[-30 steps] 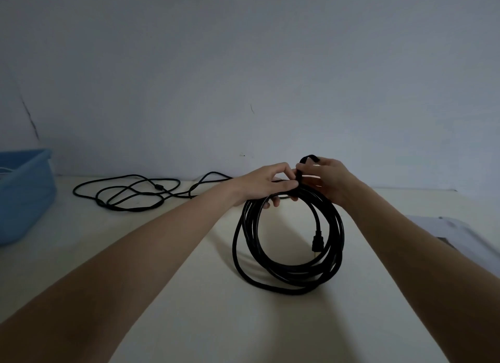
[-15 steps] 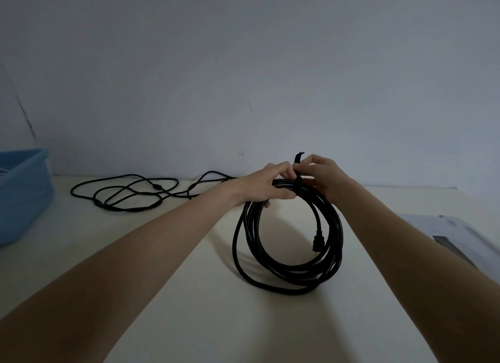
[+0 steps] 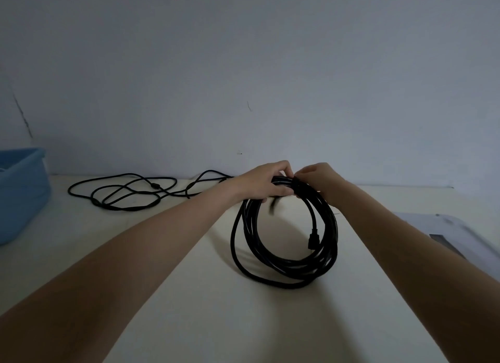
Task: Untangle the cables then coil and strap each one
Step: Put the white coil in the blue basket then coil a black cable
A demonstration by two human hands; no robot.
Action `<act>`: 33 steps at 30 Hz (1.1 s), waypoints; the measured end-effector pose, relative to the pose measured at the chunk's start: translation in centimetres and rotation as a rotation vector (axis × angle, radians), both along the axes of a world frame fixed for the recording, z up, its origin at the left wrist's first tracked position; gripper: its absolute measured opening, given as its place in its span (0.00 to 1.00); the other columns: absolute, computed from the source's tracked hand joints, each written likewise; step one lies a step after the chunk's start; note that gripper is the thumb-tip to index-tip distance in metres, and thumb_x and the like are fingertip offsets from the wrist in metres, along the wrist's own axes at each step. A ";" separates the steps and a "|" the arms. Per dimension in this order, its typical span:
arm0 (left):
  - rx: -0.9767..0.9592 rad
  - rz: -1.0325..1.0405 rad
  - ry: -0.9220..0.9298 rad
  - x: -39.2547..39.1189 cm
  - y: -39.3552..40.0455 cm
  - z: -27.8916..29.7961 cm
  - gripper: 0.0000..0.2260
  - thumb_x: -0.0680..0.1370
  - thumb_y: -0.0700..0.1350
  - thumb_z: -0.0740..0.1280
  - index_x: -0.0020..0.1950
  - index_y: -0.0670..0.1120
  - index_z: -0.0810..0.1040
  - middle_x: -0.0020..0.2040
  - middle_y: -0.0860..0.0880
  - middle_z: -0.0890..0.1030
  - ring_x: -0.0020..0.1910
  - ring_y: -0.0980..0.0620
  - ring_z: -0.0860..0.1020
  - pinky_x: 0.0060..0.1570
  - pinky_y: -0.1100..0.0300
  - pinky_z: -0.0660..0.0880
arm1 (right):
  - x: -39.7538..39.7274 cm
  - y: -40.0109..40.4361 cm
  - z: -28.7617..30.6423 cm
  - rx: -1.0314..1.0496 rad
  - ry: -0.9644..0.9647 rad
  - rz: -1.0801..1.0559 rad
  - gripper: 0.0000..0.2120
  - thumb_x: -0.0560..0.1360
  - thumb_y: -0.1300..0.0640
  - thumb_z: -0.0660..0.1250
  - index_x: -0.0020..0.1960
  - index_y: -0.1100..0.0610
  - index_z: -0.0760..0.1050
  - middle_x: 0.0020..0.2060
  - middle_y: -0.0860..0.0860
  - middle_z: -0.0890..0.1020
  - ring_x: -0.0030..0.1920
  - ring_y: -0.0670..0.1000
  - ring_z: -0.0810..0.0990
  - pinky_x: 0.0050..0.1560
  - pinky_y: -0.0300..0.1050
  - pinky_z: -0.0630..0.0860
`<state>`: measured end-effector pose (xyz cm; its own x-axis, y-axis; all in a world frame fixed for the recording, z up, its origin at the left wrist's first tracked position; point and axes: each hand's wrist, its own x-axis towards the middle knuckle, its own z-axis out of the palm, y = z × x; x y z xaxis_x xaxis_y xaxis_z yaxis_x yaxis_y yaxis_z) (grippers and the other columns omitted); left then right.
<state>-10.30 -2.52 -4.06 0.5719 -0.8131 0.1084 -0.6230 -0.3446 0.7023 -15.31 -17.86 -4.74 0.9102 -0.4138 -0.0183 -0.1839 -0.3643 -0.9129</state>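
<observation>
- Coiled black cable [image 3: 284, 254] stands upright on the table [image 3: 189, 295], bottom loops resting on it, approx centre.
- Left hand [image 3: 263, 183] grips top of coil, fingers curled over the bundle.
- Right hand [image 3: 318, 180] pinches a black strap [image 3: 296, 186] wrapped at coil top, just beside left hand.
- Strap tail [image 3: 273, 207] hangs blurred inside the loop; plug end [image 3: 313, 239] dangles inside at right.
- 2nd cable [image 3: 130, 191] lies loose at back left, near blue bin [image 3: 24, 192].

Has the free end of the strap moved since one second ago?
Yes. The strap end now hangs below the top of the coiled cable; earlier it stood above it, against the wall.
</observation>
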 end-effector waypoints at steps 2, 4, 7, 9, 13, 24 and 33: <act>-0.019 0.050 0.035 0.3 0.1 0.2 0.06 0.78 0.42 0.67 0.48 0.49 0.69 0.45 0.48 0.78 0.34 0.52 0.69 0.28 0.65 0.68 | -0.3 -0.5 0.1 -0.066 -0.117 -0.036 0.03 0.74 0.63 0.66 0.42 0.59 0.77 0.37 0.56 0.80 0.34 0.51 0.77 0.35 0.38 0.76; -0.045 0.107 0.090 0.8 0.3 0.4 0.07 0.77 0.42 0.67 0.47 0.50 0.69 0.47 0.45 0.80 0.34 0.50 0.69 0.27 0.64 0.68 | -0.6 -1.0 0.1 -0.133 -0.309 -0.051 0.03 0.74 0.63 0.66 0.42 0.58 0.77 0.39 0.54 0.81 0.40 0.52 0.79 0.43 0.42 0.77; -0.090 0.226 0.163 1.5 0.9 0.8 0.06 0.77 0.43 0.68 0.49 0.48 0.71 0.42 0.48 0.79 0.31 0.50 0.68 0.27 0.62 0.68 | -1.5 -0.5 0.3 -0.611 -0.499 0.084 0.06 0.73 0.60 0.69 0.49 0.58 0.75 0.43 0.50 0.79 0.46 0.50 0.76 0.50 0.44 0.74; -0.126 0.282 0.191 1.6 1.2 1.4 0.06 0.77 0.41 0.67 0.51 0.46 0.71 0.40 0.49 0.78 0.28 0.53 0.68 0.26 0.64 0.69 | -1.6 0.1 0.0 -0.863 -0.417 0.268 0.18 0.70 0.54 0.73 0.57 0.57 0.73 0.51 0.51 0.75 0.52 0.51 0.70 0.54 0.45 0.70; -0.150 0.343 0.226 1.5 1.9 2.0 0.07 0.78 0.37 0.63 0.55 0.45 0.71 0.41 0.48 0.79 0.24 0.56 0.67 0.23 0.66 0.68 | -1.2 1.5 -0.8 -1.293 -0.477 0.217 0.29 0.60 0.44 0.78 0.55 0.57 0.75 0.53 0.55 0.74 0.55 0.59 0.71 0.60 0.57 0.63; -0.180 0.375 0.299 1.8 2.5 2.2 0.08 0.76 0.43 0.69 0.53 0.46 0.73 0.48 0.43 0.76 0.35 0.55 0.72 0.25 0.65 0.70 | -0.7 4.4 0.8 -0.946 -0.571 0.343 0.03 0.71 0.64 0.71 0.45 0.61 0.81 0.44 0.55 0.80 0.46 0.50 0.66 0.44 0.45 0.68; -0.221 0.454 0.228 1.4 2.6 2.3 0.08 0.76 0.45 0.70 0.44 0.46 0.71 0.40 0.48 0.76 0.30 0.57 0.73 0.30 0.63 0.68 | -1.7 4.6 1.6 -1.071 -0.551 0.382 0.07 0.73 0.65 0.68 0.50 0.61 0.81 0.41 0.56 0.84 0.42 0.59 0.80 0.45 0.50 0.75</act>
<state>-8.94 0.05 -1.72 0.8884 -0.4518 0.0806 -0.2700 -0.3724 0.8879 -16.98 -13.28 -3.18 0.7548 0.3043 0.5811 0.4062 -0.9124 -0.0498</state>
